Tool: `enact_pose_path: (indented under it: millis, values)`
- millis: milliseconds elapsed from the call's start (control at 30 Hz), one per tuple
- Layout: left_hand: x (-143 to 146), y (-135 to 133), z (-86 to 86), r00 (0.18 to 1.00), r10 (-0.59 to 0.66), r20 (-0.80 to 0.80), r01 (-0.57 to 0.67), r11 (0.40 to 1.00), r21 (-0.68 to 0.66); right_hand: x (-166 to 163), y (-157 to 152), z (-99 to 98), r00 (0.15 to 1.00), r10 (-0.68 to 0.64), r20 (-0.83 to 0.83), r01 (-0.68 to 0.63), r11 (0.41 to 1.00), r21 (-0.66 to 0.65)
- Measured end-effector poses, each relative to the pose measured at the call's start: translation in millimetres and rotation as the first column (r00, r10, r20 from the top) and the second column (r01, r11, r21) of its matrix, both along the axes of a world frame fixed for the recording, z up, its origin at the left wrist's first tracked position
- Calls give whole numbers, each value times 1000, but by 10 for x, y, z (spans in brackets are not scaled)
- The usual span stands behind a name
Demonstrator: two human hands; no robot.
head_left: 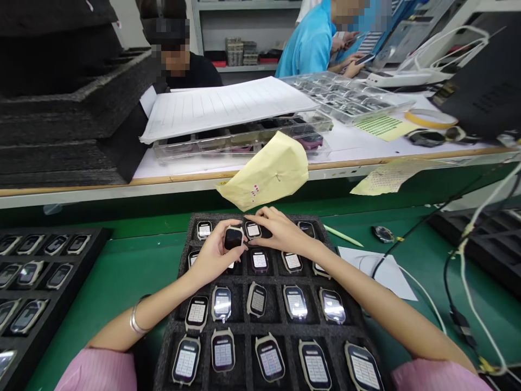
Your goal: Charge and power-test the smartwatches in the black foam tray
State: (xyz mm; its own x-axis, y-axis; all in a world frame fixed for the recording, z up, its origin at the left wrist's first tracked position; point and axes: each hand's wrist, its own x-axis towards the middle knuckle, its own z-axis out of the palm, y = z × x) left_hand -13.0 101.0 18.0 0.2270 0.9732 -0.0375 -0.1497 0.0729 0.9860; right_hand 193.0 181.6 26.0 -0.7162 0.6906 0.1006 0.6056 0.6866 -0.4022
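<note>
At eleven o'clock on the black tray, the person's left hand grips a watch, raised, screen dark. The right hand, at twelve, has thumb and fingers parted just beside it; whether they touch, I can't tell. On the green desk, another tray lies at nine, paper near three.

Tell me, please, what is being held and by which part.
The left hand holds a watch by its edges; the right hand may be touching it.
</note>
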Motion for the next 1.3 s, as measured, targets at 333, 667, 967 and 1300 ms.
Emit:
enact_pose_path:
  millis: [333, 667, 967, 1300]
  values:
    - [4, -45, -59, 951, 11, -310, 42, 985, 165, 328, -221, 5, 897, -418, 143, 415, 909, 52]
    - [34, -220, 72, 893, 44, -448, 91, 957, 275, 163, -276, 31, 844, -395, -364, 357, 919, -168]
    - [64, -231, -13, 930, 120, -348, 6, 940, 340, -89, -686, 280, 572, -582, -578, -37, 685, -727]
    - [63, -177, -53, 956, 148, -254, -58, 942, 330, -6, -690, 88, 596, -563, -572, -236, 558, -795]
